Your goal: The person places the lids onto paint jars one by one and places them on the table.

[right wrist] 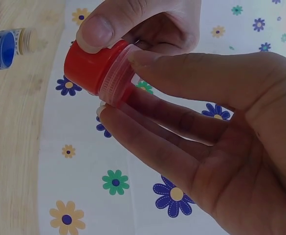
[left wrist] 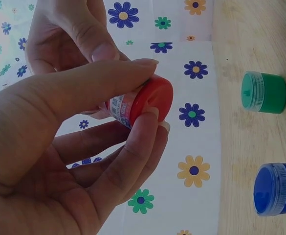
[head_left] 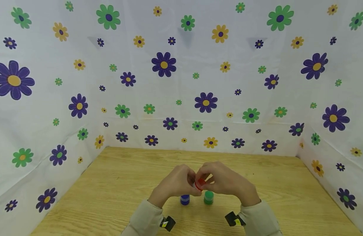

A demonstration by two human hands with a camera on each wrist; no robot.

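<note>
A small red paint jar (head_left: 201, 182) with a clear ribbed lid (right wrist: 117, 76) is held up between both hands, above the table. My left hand (head_left: 177, 182) pinches its red body, thumb on one side and fingertips on the other. On the lid end, my right hand (head_left: 224, 178) grips with thumb and fingers. The jar is tilted, and a printed label (left wrist: 117, 108) shows on its side in the left wrist view. Below the hands, a blue paint jar (head_left: 185, 200) and a green paint jar (head_left: 208, 198) stand upright with clear lids.
The jars stand on a wood-grain table (head_left: 134, 177). White cloth (head_left: 181, 88) with printed flowers hangs at the back and both sides. In the right wrist view, a clear yellowish cylindrical piece (right wrist: 26, 41) shows beside the blue jar; its kind is unclear.
</note>
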